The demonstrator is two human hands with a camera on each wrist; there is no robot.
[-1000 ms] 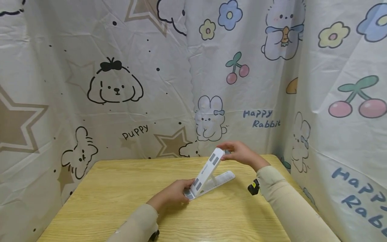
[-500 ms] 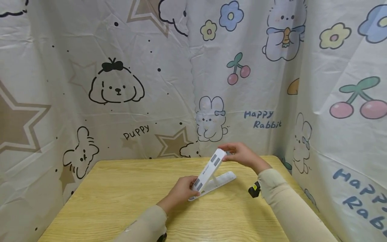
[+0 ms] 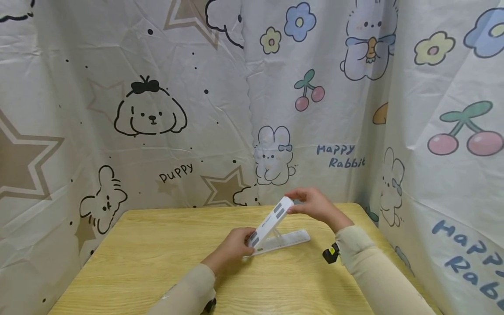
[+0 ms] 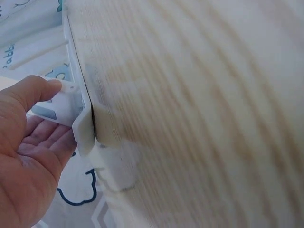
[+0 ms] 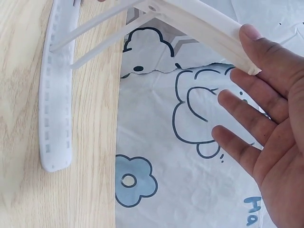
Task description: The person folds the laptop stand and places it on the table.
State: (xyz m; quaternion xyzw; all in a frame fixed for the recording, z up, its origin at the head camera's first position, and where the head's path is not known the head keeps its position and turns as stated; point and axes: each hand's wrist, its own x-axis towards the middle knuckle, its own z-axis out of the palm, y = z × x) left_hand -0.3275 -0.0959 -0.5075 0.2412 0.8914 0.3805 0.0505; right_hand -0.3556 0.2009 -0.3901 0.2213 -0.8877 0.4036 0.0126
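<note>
A white folding laptop stand (image 3: 272,219) is propped open in a V on the table, its upper arm slanting up to the right with grey pads on its face. The base bar (image 5: 57,118) lies along the wood, and thin struts (image 5: 107,29) join it to the upper arm in the right wrist view. My left hand (image 3: 233,246) grips the lower, hinged end, thumb on one side and fingers curled on the other. At the raised tip, my right hand (image 3: 315,204) pinches the arm between thumb and index finger, the other fingers loosely spread.
The wooden table (image 3: 165,245) ends at a printed curtain (image 3: 197,131) along its back. Another curtain stretch (image 3: 445,183) hangs close by the right arm. A black wrist device (image 3: 331,253) hangs beneath the right sleeve.
My left hand has shifted from the hinge end slightly up onto the upper arm. The base bar has swung a little toward me, and the raised tip sits slightly lower.
</note>
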